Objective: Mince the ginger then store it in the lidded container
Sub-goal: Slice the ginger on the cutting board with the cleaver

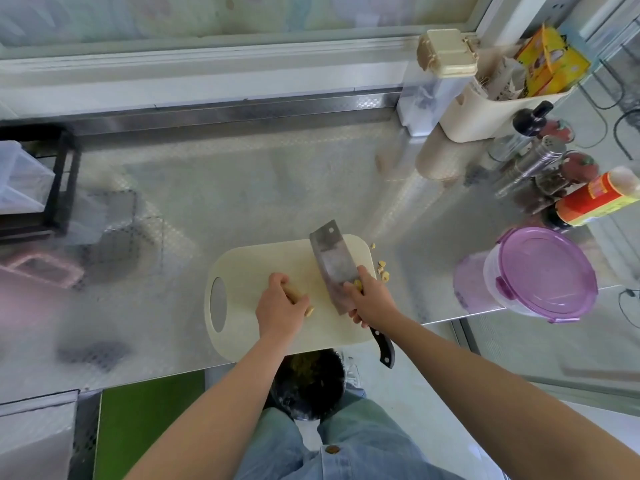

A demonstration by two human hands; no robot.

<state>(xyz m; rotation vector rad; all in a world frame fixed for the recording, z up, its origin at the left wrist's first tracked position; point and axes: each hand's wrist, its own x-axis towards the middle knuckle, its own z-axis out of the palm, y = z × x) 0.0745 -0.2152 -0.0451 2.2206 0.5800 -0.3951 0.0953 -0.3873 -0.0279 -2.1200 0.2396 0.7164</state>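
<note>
A cream cutting board (263, 268) with an oval handle hole lies on the steel counter. My left hand (281, 306) is closed over a piece of ginger (309, 310), of which only a tan end shows. My right hand (372, 299) grips a cleaver (334, 268) by its black handle, with the blade lifted to the right of the ginger. A yellow bit sticks to the blade near my fingers. Small ginger bits (382, 271) lie off the board's right edge. A round container with a purple clip lid (543, 275) stands shut at the right.
Sauce and spice bottles (595, 197) and a cream holder (485, 112) crowd the far right corner. A dark rack (59, 181) stands at the left. A black bin (308, 382) sits on the floor below the counter's front edge, by my legs.
</note>
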